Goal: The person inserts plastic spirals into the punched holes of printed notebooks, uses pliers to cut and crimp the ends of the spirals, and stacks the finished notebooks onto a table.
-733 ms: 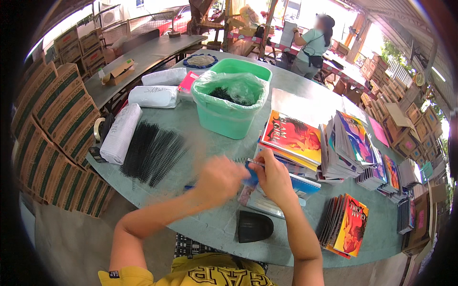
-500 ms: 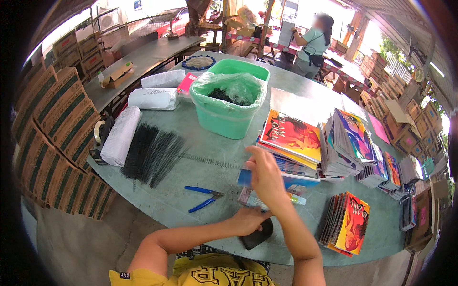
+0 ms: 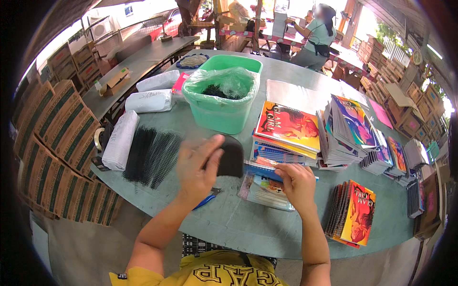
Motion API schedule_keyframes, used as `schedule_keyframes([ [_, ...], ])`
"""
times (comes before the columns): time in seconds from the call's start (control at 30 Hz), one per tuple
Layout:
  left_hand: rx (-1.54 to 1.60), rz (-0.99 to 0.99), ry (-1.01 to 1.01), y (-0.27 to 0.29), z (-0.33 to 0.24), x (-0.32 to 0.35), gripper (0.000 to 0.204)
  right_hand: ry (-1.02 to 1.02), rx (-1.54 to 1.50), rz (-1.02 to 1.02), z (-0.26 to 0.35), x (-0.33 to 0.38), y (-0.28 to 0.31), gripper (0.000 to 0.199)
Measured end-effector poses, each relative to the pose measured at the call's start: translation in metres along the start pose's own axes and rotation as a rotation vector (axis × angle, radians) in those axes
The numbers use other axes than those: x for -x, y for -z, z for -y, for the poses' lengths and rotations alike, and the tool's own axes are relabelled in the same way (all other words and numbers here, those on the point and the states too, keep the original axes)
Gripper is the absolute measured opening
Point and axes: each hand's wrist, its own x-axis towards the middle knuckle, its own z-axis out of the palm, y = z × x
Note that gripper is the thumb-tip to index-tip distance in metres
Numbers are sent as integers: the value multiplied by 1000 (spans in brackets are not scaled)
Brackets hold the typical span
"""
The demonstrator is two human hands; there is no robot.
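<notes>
My left hand (image 3: 196,164), blurred by motion, is raised over the table with a flat black piece with rounded corners (image 3: 232,157) in its fingers. To its right, my right hand (image 3: 296,183) has thumb and fingers pinched together at the edge of a blue-edged notebook (image 3: 260,170); what lies between the fingertips is too small to make out. Just below lies a clear plastic packet (image 3: 267,193), partly behind that hand. Blue-handled pliers (image 3: 206,200) are partly covered by my left forearm. Left of my left hand is a pile of black spiral coils (image 3: 150,155).
A green lined bin (image 3: 222,117) holding black scraps stands beyond my hands. Stacked notebooks (image 3: 288,126) are at right, with coil-bound ones (image 3: 353,214) nearer. White wrapped rolls (image 3: 121,140) and cartons (image 3: 62,138) are at left. A person (image 3: 317,40) works farther back.
My left hand has picked the black piece up off the table and moved up and left. My right hand has shifted right and down along the notebooks; the stretched-out coil is no longer visible.
</notes>
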Motion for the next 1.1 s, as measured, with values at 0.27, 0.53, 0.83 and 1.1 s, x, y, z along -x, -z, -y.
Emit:
schedule_keyframes([
  [0.27, -15, -104, -80, 6, 2, -12, 31, 66, 59, -41, 11, -4, -3, 6],
  [0.53, 59, -109, 28, -5, -8, -26, 34, 10, 78, -55, 14, 2, -4, 4],
  [0.83, 150, 256, 48, -28, -6, -27, 29, -173, -48, -36, 1, 16, 26, 12],
  [1.1, 211, 256, 33, -38, -27, -41, 23, -524, -934, -83, -39, 40, 22, 19],
])
